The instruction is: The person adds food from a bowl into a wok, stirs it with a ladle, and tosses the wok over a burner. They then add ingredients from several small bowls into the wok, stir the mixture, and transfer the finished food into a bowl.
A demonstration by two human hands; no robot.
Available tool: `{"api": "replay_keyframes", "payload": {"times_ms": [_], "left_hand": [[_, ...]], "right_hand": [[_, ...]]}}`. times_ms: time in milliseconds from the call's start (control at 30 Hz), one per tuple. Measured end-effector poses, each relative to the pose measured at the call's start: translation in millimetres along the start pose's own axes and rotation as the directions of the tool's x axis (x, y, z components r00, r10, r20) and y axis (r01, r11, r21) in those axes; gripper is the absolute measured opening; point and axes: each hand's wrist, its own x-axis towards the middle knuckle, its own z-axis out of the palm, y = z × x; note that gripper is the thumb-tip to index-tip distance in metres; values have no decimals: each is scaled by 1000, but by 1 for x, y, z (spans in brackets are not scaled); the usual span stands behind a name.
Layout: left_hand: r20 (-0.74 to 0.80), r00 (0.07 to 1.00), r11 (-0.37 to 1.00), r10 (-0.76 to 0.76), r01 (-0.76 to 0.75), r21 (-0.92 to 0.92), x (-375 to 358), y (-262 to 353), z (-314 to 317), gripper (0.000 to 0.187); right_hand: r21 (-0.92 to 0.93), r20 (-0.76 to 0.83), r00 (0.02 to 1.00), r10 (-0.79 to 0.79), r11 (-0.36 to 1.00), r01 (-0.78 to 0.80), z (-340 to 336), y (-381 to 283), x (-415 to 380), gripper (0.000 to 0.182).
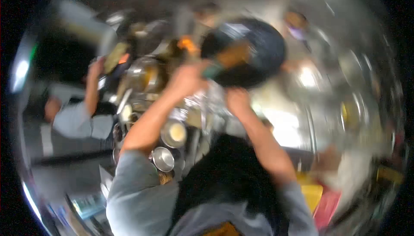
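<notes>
My left hand [186, 80] is clamped on the handle of the dark wok [248, 50], tipped up at the far centre; my right hand [237, 100] sits just beneath, grip too blurred to tell; I'd steady the heavy round pan with both wrists; near left, shiny steel bowls [164, 158].

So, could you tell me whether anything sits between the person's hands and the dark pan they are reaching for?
Nothing visible does. The left hand is already at the handle of the dark pan, and the right hand sits just below it. The picture is blurred, so the grip itself is unclear.
</notes>
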Motion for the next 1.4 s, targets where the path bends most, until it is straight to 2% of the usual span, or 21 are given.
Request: {"api": "replay_keyframes", "payload": {"times_ms": [67, 100, 133, 167, 233, 267, 333, 433, 533, 667, 733, 867, 933, 1000, 1067, 1100, 1133, 1200, 1267, 1333, 1400], "left_hand": [[345, 938, 972, -42, -42, 232, 42, 8, 1, 67], [398, 903, 954, 164, -247, 168, 67, -30, 48, 67], [587, 808, 949, 49, -220, 224, 77, -22, 53, 61], [567, 824, 909, -7, -230, 346, 90, -11, 52, 50], [397, 907, 926, -139, -22, 376, 153, -28, 81, 37], [253, 945, 937, -208, 118, 329, 185, -40, 103, 38], [145, 976, 984, -161, 147, 101, 195, -35, 131, 38], [442, 897, 969, 25, -131, 210, 127, 17, 95, 38], [448, 892, 843, 62, -287, 455, 89, 14, 82, 33], [183, 961, 923, -210, 133, 362, 206, -47, 141, 23], [22, 976, 975, -216, 215, 65, 195, -14, 146, 28], [310, 940, 989, 143, -147, -10, 139, 9, 131, 57], [431, 868, 943, 246, -317, 100, 89, 13, 81, 52], [506, 843, 889, 182, -361, 283, 73, -8, 64, 51], [513, 858, 851, -24, -252, 461, 113, -44, 94, 41], [277, 942, 953, -188, 106, 285, 139, -54, 121, 38], [44, 915, 916, -402, 401, 19, 174, -64, 125, 35], [31, 986, 985, -166, 164, 55, 195, -53, 141, 37], [178, 979, 988, -102, 120, -97, 187, -17, 151, 53], [210, 973, 980, 91, -51, -192, 154, 4, 133, 59], [329, 926, 982, 187, -173, -71, 117, 3, 103, 49]], "right_hand": [[90, -51, 996, 73, 994, -69, -15, -11, 7, 21], [53, 134, 983, 122, 990, -130, -29, -16, 13, 23], [99, 27, 997, 77, 992, -79, -33, -18, 10, 25], [90, 34, 997, 67, 993, -70, -34, -23, 16, 24], [65, 44, 996, 77, 995, -79, -30, -16, 10, 24], [82, -67, 997, 30, 996, -25, -24, -12, 9, 23], [88, -160, 987, -8, 996, 23, -26, -7, 7, 23], [116, 3, 999, 39, 993, -39, -40, -15, 5, 23], [67, 29, 996, 87, 994, -89, -31, -6, 8, 22], [22, -36, 999, 40, 999, -40, -22, -7, 6, 19], [8, -240, 968, -68, 997, 72, -13, 1, 1, 19], [149, -212, 977, -17, 988, 50, -31, -9, 4, 19], [102, -57, 994, 95, 991, -89, -39, -7, 5, 18], [113, -99, 993, 61, 992, -50, -39, -2, 3, 18], [127, -130, 991, 11, 992, 6, -35, -2, -11, 18], [101, -184, 983, 7, 995, 12, -36, -6, -13, 18], [77, -267, 964, -9, 997, 31, -38, -11, 0, 18], [137, -322, 947, -14, 989, 61, -34, -9, 0, 19], [72, -107, 993, 45, 997, -37, -21, 0, 0, 22], [94, -187, 982, 36, 995, -19, -17, -5, 1, 23], [69, -91, 991, 99, 993, -93, -36, -12, -1, 24]]}}
